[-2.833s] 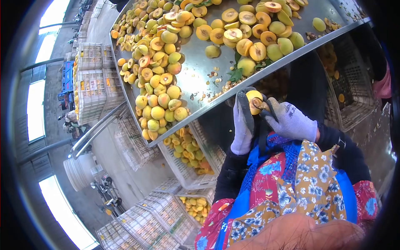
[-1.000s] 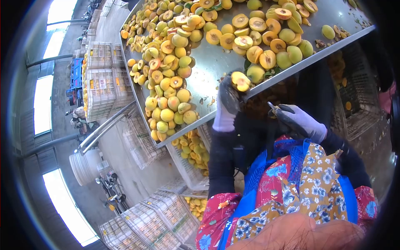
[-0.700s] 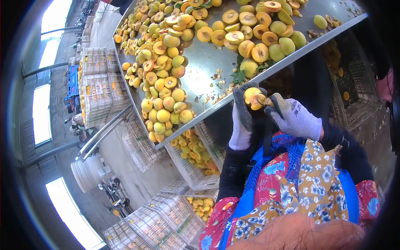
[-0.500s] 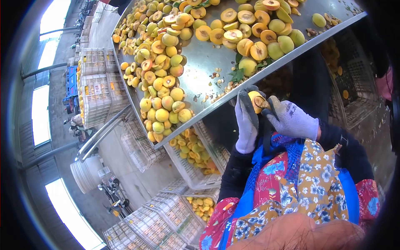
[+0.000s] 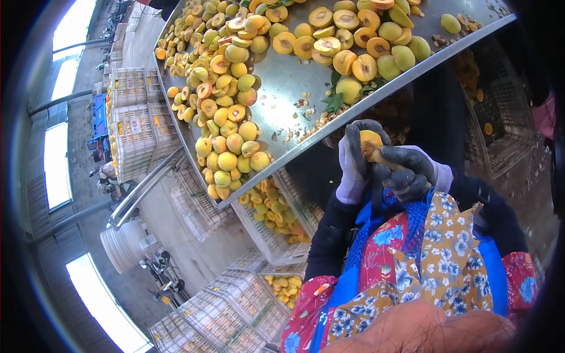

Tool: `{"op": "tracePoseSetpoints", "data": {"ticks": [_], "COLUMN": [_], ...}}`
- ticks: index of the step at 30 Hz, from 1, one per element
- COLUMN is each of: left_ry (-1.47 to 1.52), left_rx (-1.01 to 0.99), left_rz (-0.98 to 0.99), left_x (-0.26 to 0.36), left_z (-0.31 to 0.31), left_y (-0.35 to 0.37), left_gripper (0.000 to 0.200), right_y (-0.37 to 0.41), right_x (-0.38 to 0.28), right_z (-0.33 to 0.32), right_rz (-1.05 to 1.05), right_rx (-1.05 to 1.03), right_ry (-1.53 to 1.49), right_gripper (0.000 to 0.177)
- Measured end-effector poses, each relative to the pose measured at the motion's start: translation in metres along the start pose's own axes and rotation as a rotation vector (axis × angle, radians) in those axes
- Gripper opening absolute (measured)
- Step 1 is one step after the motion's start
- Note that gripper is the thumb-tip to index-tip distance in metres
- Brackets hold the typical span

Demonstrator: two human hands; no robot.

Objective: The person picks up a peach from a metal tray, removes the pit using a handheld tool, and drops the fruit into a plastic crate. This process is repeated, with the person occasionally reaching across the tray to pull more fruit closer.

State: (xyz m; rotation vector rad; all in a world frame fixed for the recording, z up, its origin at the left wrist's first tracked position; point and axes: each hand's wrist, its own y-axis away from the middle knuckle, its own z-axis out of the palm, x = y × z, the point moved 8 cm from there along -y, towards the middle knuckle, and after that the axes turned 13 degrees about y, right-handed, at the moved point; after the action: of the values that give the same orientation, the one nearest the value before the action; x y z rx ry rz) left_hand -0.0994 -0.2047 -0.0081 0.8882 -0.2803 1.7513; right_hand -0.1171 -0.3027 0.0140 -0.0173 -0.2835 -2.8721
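My left hand (image 5: 355,157), in a lilac and dark grey glove, is closed around a cut yellow peach (image 5: 371,137) just below the table's near edge. The fruit's brown centre faces my right hand (image 5: 412,170), gloved the same way. Its fingers are curled, with the tips at the peach's brown centre. Whatever lies inside those fingers is hidden. Beyond my hands, halved peaches (image 5: 364,67) lie cut side up on the metal table (image 5: 282,97), beside whole peaches (image 5: 235,144) and scattered pits.
A raised metal rim (image 5: 412,73) borders the table. A crate of peaches (image 5: 273,215) stands under its left corner, and stacked crates (image 5: 235,306) stand lower left. To the right is another crate (image 5: 500,141). A white bucket (image 5: 120,244) stands on the floor at left.
My right hand has rolled over, now showing its dark palm side and curled fingers against the peach. The peach has tilted in my left hand and shifted slightly toward the right.
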Motion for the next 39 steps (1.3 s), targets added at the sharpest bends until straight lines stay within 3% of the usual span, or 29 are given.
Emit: {"op": "tracePoseSetpoints", "data": {"ticks": [1, 2, 4, 7, 8, 9, 10, 13, 14, 16, 18, 20, 23, 24, 27, 28, 29, 30, 34, 36, 39], "left_ry": [0.043, -0.011, -0.272, -0.485, -0.854, -1.289, -1.675, -2.139, -1.866, -1.613, -1.736, -1.828, -1.718, -1.528, -0.215, 0.222, 0.419, 0.05, -0.117, -0.512, -0.081], "left_rx": [0.032, 0.083, 0.25, 0.492, 0.674, 0.631, 0.828, 0.815, 0.734, 0.366, 0.127, 0.075, -0.035, -0.039, -0.012, -0.115, -0.167, -0.192, -0.288, -0.174, -0.043], "left_rz": [-0.033, -0.001, 0.188, 0.291, 0.39, 0.405, 0.241, 0.329, 0.331, 0.386, 0.275, 0.041, 0.02, -0.039, -0.197, -0.218, -0.184, -0.033, 0.111, 0.193, 0.089], "left_x": [-0.005, -0.003, 0.003, 0.054, 0.095, 0.12, 0.139, 0.161, 0.154, 0.124, 0.081, 0.043, 0.04, 0.051, 0.05, 0.047, 0.047, 0.053, 0.051, 0.047, 0.024], "left_z": [-0.003, -0.01, -0.045, -0.074, -0.052, -0.066, -0.07, -0.059, -0.061, -0.023, 0.008, 0.002, -0.02, -0.016, -0.046, -0.038, -0.034, -0.038, -0.01, -0.007, -0.008], "left_y": [-0.004, -0.008, -0.004, 0.033, 0.059, 0.068, 0.085, 0.072, 0.051, -0.011, -0.07, -0.115, -0.138, -0.126, -0.092, -0.077, -0.062, -0.042, -0.007, -0.004, 0.004], "left_gripper": [0.056, 0.053, 0.043, 0.035, 0.033, 0.037, 0.045, 0.048, 0.047, 0.044, 0.049, 0.055, 0.062, 0.06, 0.05, 0.055, 0.064, 0.067, 0.063, 0.053, 0.053], "right_y": [0.0, 0.0, 0.004, 0.013, 0.019, 0.023, 0.025, 0.024, 0.023, 0.022, 0.029, 0.035, 0.043, 0.046, 0.046, 0.045, 0.042, 0.04, 0.034, 0.03, 0.03], "right_x": [-0.001, -0.005, -0.017, -0.027, -0.03, -0.032, -0.031, -0.021, -0.017, -0.017, -0.022, -0.027, -0.04, -0.043, -0.054, -0.062, -0.07, -0.073, -0.066, -0.063, -0.056], "right_z": [0.0, -0.001, 0.003, -0.009, -0.016, -0.022, -0.032, -0.053, -0.055, -0.062, -0.051, -0.044, -0.041, -0.04, -0.029, -0.022, -0.013, -0.001, 0.033, 0.027, 0.028], "right_rz": [-0.031, -0.098, -0.228, -0.235, -0.208, -0.217, -0.226, -0.179, -0.153, -0.146, -0.16, -0.205, -0.315, -0.355, -0.423, -0.496, -0.571, -0.646, -0.706, -0.58, -0.559], "right_rx": [0.012, 0.081, 0.218, 0.365, 0.418, 0.415, 0.412, 0.367, 0.346, 0.473, 0.553, 0.558, 0.613, 0.639, 0.68, 0.712, 0.739, 0.762, 0.852, 0.857, 0.858], "right_ry": [-0.012, 0.162, 0.51, 0.407, 0.452, 0.393, 0.331, 0.116, 0.041, 0.174, 0.35, 0.402, 0.573, 0.641, 0.88, 1.093, 1.309, 1.526, 2.017, 2.063, 2.15], "right_gripper": [0.038, 0.037, 0.036, 0.035, 0.032, 0.032, 0.031, 0.031, 0.031, 0.033, 0.036, 0.034, 0.032, 0.031, 0.035, 0.033, 0.031, 0.03, 0.026, 0.029, 0.034]}}
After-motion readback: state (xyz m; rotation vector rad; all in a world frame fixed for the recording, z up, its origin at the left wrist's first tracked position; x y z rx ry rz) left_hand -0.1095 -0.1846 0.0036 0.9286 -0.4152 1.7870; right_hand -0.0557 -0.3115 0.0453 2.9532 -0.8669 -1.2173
